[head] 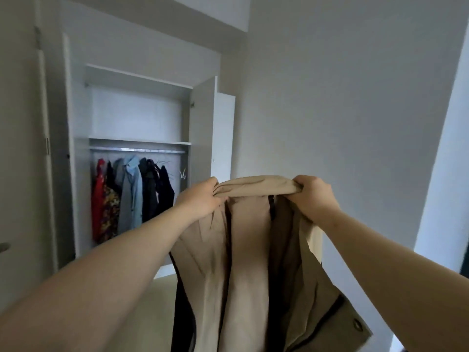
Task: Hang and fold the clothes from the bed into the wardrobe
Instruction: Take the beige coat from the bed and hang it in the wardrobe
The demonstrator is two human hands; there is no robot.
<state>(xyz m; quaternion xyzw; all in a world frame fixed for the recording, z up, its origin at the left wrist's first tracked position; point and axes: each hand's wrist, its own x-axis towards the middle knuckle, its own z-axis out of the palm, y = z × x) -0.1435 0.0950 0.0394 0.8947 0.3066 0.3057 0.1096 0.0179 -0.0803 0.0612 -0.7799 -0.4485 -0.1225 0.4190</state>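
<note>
Head view: left hand point(200, 199) and right hand point(313, 196) each clamp the collar end of a beige coat point(248, 250), held up mid-air, well apart from the open wardrobe point(203, 118) at left. Two-point grip likely keeps the shoulders spread for hanging. Coat's long axis is vertical, collar up, hem off-frame below. Rail point(137, 150) already carries hung clothes point(132, 196).

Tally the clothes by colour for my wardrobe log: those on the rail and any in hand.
Red: 1, on the rail
Floral: 1, on the rail
Light blue or grey: about 2, overlapping
Dark: about 3, bunched, hard to separate
Beige coat: 1, in the grip of the left hand and right hand
Total: about 8
</note>
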